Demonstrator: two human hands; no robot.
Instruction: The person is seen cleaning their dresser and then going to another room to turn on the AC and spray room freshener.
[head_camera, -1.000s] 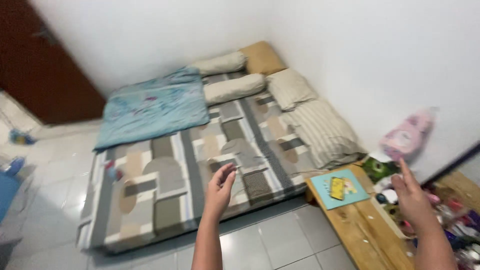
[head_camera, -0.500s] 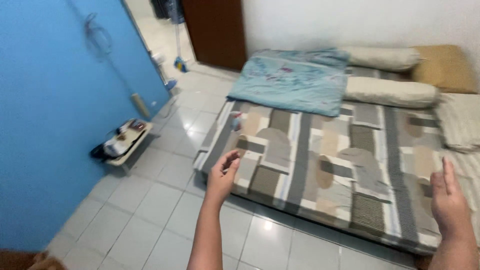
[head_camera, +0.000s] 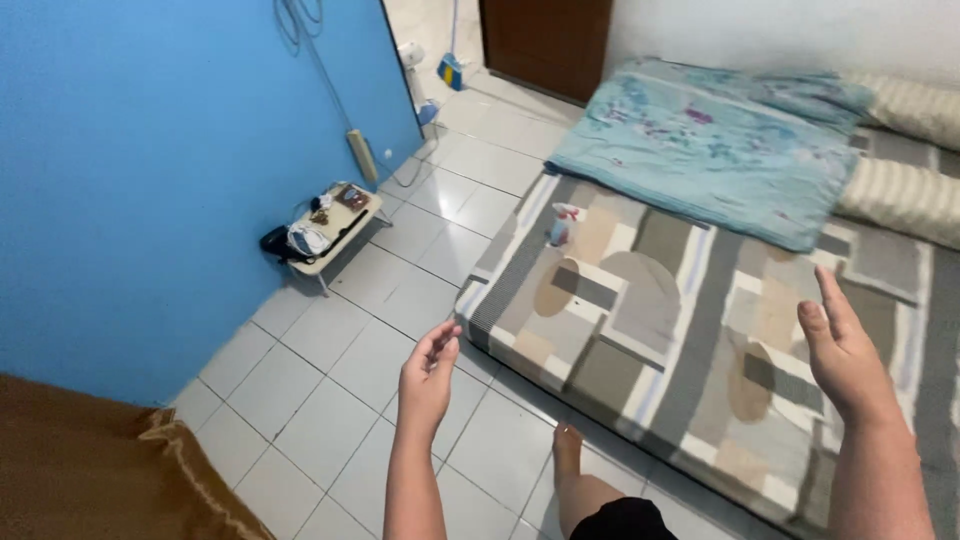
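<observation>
Both hands are open and hold nothing: the left hand hangs over the pale grey tiled floor, and the right hand hovers over the low mattress with a grey and beige patchwork sheet, close to its near edge. The person's bare foot stands just beside that edge, so I think a step forward can catch it and cause a stumble. A small spray bottle stands on the sheet near the folded light blue blanket, and a low table with small things stands by the blue wall.

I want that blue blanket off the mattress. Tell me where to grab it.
Probably the near corner of the blue blanket, where it lies loose on the mattress. Come from the foot side with the right hand, which is nearest; both hands are empty.
</observation>
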